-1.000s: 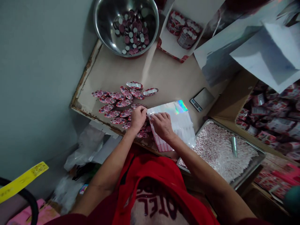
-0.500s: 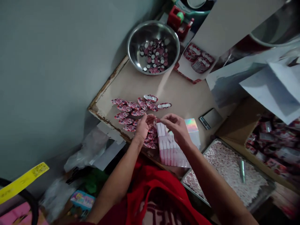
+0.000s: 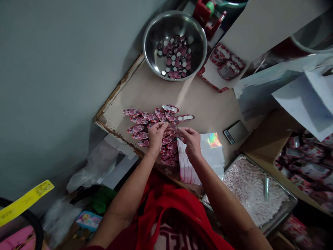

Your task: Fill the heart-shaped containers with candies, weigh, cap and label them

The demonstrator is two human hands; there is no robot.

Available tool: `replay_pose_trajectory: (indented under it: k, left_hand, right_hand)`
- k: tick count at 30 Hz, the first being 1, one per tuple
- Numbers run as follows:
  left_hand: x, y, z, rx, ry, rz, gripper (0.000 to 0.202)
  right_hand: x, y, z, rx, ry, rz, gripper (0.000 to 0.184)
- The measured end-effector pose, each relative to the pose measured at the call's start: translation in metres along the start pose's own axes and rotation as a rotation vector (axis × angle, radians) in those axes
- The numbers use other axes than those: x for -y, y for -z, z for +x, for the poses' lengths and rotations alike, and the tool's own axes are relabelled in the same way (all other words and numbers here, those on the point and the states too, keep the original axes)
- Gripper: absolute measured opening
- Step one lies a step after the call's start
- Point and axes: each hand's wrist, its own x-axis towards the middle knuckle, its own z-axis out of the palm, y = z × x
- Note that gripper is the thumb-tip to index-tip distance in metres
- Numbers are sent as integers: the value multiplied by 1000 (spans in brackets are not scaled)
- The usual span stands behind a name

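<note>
My left hand is closed, its fingertips pinched above the red-patterned oval pieces. Facing it, my right hand is also closed, thumb and fingers pressed together. A thin, small thing seems to sit between the fingertips, too blurred to name. The ovals lie in loose rows beneath and left of both hands; many carry a round pink disc, while the white-striped oval beyond my right hand shows no disc. Just below my right hand is a block of white slim boxes, with a shiny holographic patch on top.
A steel bowl of pink and white discs stands at the far table edge. To the right are a small digital scale, a metal tray of pinkish-white bits with a green tube, and a cardboard box of red packs.
My left hand has turned from an open palm to a pinch, and my right hand has lowered beside it. The view has shifted slightly.
</note>
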Motion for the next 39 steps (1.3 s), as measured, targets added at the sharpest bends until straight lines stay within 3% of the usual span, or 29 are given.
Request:
replay_pose_trajectory:
  k: [6,9,13,25,30,33,36,39]
  left_hand:
    - [-15,1,38,-192,-618,840,12]
    - [-17,0,57,-235,-725,1054,9]
    - [-11,0,68,-222,-735,1122,12]
    - [-12,0,67,-185,-711,1134,14]
    - [-12,-1,67,-229,-687,1112,15]
    - [-17,-7,70,-311,-624,1071,35]
    - [-26,-16,76,-360,-523,1034,46]
    - [-34,-19,74,-361,-477,990,43]
  right_hand:
    - [-20,-21,33,-201,174,-187,34]
    - [-32,-26,53,-278,249,-385,33]
    - [-42,-27,62,-319,255,-500,33]
    - [-42,-28,62,-311,249,-488,29]
    - [-43,-33,60,-299,252,-507,28]
    - [-45,-34,61,-306,230,-519,29]
    - [-44,-29,64,-400,196,-553,35]
    - [-40,-23,66,-501,166,-545,42]
